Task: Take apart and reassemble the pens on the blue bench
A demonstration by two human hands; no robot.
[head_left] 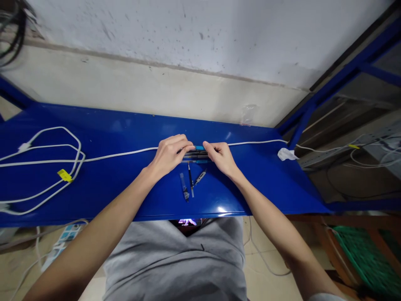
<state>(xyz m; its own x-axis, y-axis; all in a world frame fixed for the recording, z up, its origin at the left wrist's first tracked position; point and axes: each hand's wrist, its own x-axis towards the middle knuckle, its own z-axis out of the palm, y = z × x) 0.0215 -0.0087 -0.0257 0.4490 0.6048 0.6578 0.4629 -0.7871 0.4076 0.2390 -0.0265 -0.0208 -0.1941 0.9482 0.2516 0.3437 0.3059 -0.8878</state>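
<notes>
Both hands meet over the middle of the blue shelf. Between them is a slim blue pen-like piece [199,148]. My left hand [174,151] pinches its left end, and the fingers of my right hand [219,155] close on its right end. Just below lie several thin dark and blue pen-like pieces [196,161], partly hidden by the hands. Nearer the front edge are a clear tube with a dark tip [184,186], a thin black rod [191,179] and a short grey piece [201,177]. A white cable [125,154] passes behind both hands.
White cable loops with a yellow tag [64,175] spread over the left of the blue shelf [103,196]. A crumpled white tissue [286,154] lies at the right. Clear plastic film [248,115] rests by the wall. Blue frame bars [332,79] rise on the right.
</notes>
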